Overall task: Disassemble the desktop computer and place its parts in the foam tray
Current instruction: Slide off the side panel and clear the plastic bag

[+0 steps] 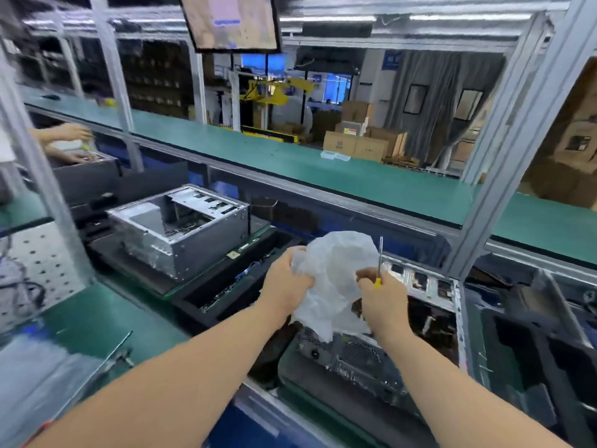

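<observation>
Fingers [295, 253] of the left hand [284, 279] curl into the left edge of a crumpled white plastic bag [336, 273], bunching it tight, while the right hand [381, 295] pinches the bag's right side and also holds a screwdriver [380, 263], its yellow handle between the fingers and its thin metal shaft pointing straight up. The bag hangs in the air between both hands, directly above an open desktop computer [361, 357] that lies on its side on the green worktop [106, 318], its perforated metal rear panel facing the camera and its bank of rear ports showing just beyond the right hand. Below and to the left of the left hand sits a black foam tray [193, 302] with long recesses; what lies in them is too blurred to name. A second, stripped metal computer case [181, 231] stands on the far end of that tray, well apart from both hands. More black foam [529, 344] fills the right side of the line. Near the left forearm a slim metal tool [118, 350] rests on the worktop. At far left, another person's hands [71, 143] work over a dark box. A monitor [231, 21] hangs overhead, and cardboard boxes [355, 137] are stacked beyond the upper green shelf [290, 163].
</observation>
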